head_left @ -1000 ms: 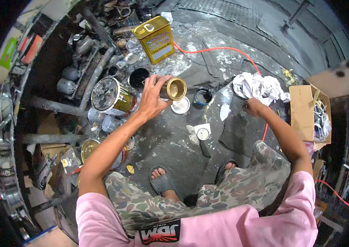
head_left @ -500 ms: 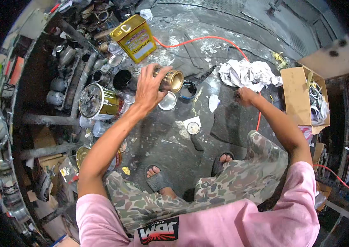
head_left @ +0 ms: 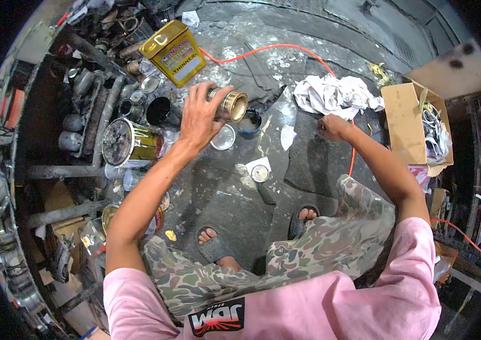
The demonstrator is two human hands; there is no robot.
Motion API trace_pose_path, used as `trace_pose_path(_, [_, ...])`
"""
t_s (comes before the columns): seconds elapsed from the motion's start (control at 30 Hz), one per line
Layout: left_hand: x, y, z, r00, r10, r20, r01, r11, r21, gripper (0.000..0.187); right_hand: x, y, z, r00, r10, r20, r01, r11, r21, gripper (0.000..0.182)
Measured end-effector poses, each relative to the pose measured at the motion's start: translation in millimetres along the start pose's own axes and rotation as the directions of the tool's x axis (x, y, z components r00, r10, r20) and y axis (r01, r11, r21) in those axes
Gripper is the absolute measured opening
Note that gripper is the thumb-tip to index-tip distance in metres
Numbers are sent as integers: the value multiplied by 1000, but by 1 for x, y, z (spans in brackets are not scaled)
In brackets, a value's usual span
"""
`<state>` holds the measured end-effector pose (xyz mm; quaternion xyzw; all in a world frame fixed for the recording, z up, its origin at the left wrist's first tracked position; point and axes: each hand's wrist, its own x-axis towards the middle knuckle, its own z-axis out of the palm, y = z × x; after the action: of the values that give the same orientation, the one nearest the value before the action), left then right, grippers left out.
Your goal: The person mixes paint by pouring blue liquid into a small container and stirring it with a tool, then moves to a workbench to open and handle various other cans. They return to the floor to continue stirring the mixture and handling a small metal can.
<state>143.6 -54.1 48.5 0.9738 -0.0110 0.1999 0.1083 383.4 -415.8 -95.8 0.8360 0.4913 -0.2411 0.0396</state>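
My left hand (head_left: 197, 118) is closed round an open metal can (head_left: 228, 106), which is tilted on its side with its mouth facing right. Beneath that mouth stands a small dark cup (head_left: 249, 122) with some blue on its rim. A round lid (head_left: 223, 137) lies on the floor just below the can. My right hand (head_left: 335, 128) is curled into a fist close to a crumpled white cloth (head_left: 334, 95). Whatever its fingers may hold is hidden.
A yellow thinner tin (head_left: 175, 54) stands at the back left. Left of me is a large paint-smeared can (head_left: 133, 143). A cardboard box (head_left: 405, 124) sits at the right. An orange hose (head_left: 274, 46) crosses the floor. A small round dial-like object (head_left: 260, 173) lies nearer my feet.
The whole view has shifted slightly, so things sit a little further left. My left hand still holds the tilted can over the cup, and my right fist stays near the cloth.
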Motion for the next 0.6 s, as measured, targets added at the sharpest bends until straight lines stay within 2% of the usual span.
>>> trace_pose_path(0.13, [0,0,1,1000,1,-10,-1,1000,-4,83,-6,-8,-5,998,5,-55,-3,999,33,26])
trace_pose_path(0.3, [2,3,-1,1000,11,-3,-11,1000,-17,85,4,9,13,996,-33,-77,29,998,-54,29])
trace_pose_path(0.6, [5,6,-3,999,47,-12,-47,999,-14,87,2,6,8,999,-34,-40,31,997,-71,28])
